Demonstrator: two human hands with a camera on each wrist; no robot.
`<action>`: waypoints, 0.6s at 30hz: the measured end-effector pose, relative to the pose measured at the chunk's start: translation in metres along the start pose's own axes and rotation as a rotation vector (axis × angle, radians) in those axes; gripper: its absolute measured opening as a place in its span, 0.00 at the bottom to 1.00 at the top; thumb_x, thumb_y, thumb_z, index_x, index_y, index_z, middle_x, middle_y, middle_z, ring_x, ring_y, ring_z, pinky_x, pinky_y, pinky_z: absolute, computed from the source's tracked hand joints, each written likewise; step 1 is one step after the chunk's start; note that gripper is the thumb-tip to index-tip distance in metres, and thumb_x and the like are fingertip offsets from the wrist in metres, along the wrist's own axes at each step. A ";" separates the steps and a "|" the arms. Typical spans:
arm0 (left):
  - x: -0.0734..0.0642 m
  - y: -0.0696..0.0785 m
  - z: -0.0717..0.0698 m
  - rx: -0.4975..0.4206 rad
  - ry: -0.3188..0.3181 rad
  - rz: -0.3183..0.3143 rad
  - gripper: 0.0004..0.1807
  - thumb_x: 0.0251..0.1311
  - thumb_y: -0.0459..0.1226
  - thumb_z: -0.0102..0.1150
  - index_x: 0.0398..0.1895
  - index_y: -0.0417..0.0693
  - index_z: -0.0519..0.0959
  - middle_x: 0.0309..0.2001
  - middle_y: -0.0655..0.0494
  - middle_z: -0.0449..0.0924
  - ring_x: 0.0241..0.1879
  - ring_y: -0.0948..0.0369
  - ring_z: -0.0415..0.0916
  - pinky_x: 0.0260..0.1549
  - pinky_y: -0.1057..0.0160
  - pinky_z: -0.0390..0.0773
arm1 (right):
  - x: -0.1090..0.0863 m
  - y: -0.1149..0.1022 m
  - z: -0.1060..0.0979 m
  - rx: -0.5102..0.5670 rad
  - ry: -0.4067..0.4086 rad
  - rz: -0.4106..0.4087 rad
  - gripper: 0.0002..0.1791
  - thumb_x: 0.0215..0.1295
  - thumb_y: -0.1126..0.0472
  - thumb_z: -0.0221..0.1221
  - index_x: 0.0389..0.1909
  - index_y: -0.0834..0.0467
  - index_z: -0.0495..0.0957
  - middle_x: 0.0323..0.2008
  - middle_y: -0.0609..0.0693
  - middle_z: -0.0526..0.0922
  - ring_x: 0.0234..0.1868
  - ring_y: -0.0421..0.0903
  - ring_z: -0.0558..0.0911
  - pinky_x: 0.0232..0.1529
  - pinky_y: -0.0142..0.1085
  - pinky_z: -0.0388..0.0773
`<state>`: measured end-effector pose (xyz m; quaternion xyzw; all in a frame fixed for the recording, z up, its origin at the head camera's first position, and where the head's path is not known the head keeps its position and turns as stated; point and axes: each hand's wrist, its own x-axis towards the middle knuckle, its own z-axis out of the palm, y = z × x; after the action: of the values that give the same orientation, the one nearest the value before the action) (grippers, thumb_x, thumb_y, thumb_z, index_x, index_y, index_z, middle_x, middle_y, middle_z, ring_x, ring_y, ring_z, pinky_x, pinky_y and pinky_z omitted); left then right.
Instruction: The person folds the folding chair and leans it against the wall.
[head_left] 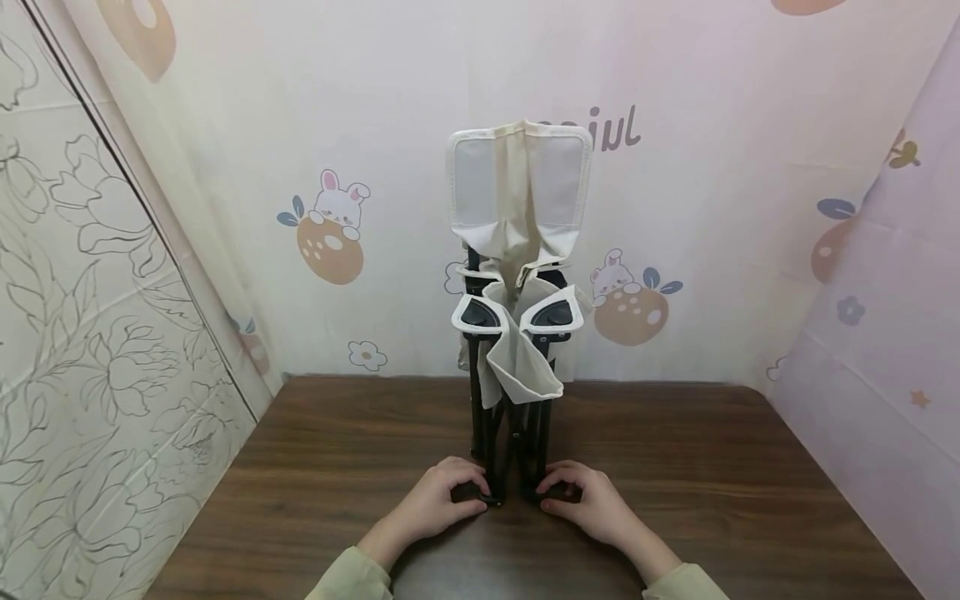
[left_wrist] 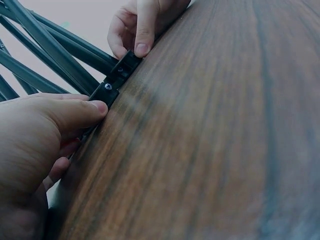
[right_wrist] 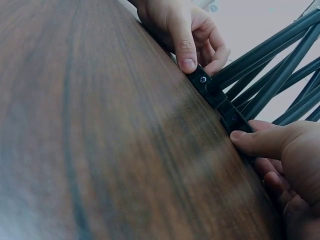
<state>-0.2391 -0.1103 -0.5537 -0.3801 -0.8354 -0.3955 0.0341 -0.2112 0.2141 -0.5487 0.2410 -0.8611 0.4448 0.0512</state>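
From my end, grey lettering (head_left: 617, 137) on the backdrop (head_left: 405, 208) is partly covered by the cream-and-black folding chair (head_left: 525, 354), so I can't read it whole. The chair stands folded upright on the brown surface (head_left: 675, 467) — the left hand (head_left: 438, 500) and right hand (head_left: 592, 502) each pinch a black foot (left_wrist: 106, 91), rabbit prints (head_left: 333, 233) behind

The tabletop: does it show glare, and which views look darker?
Head view: brightest, greyish sheen on the tabletop at bottom centre; left wrist view: darker, hazy glare at lower right; right wrist view: also darker, hazy glare at lower left.
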 end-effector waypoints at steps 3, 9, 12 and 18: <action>0.000 0.000 0.000 0.006 0.000 -0.002 0.10 0.65 0.37 0.79 0.45 0.61 0.87 0.58 0.60 0.88 0.62 0.57 0.81 0.64 0.49 0.80 | 0.000 0.000 0.000 0.000 -0.001 0.003 0.08 0.64 0.57 0.78 0.41 0.43 0.91 0.57 0.56 0.88 0.42 0.38 0.83 0.40 0.33 0.79; 0.000 -0.001 0.001 0.007 0.000 -0.006 0.10 0.66 0.38 0.78 0.45 0.62 0.87 0.59 0.61 0.88 0.62 0.57 0.81 0.65 0.49 0.80 | 0.000 0.000 0.000 0.001 -0.004 0.009 0.08 0.64 0.57 0.78 0.41 0.44 0.91 0.57 0.56 0.88 0.41 0.38 0.82 0.40 0.33 0.79; -0.001 -0.001 0.001 0.002 -0.002 -0.011 0.10 0.66 0.38 0.78 0.45 0.62 0.87 0.59 0.61 0.88 0.62 0.57 0.81 0.65 0.49 0.80 | 0.000 0.000 0.000 0.003 -0.004 0.011 0.08 0.64 0.57 0.79 0.41 0.44 0.91 0.57 0.56 0.88 0.40 0.38 0.82 0.40 0.33 0.79; 0.000 -0.002 0.001 0.001 -0.002 -0.020 0.10 0.66 0.39 0.78 0.45 0.62 0.87 0.59 0.61 0.88 0.62 0.57 0.81 0.65 0.49 0.80 | 0.001 0.000 0.000 0.000 -0.007 0.012 0.08 0.65 0.57 0.78 0.41 0.45 0.91 0.57 0.56 0.88 0.40 0.38 0.82 0.40 0.34 0.80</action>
<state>-0.2398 -0.1109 -0.5554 -0.3721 -0.8395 -0.3949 0.0294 -0.2118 0.2141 -0.5487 0.2375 -0.8627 0.4441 0.0458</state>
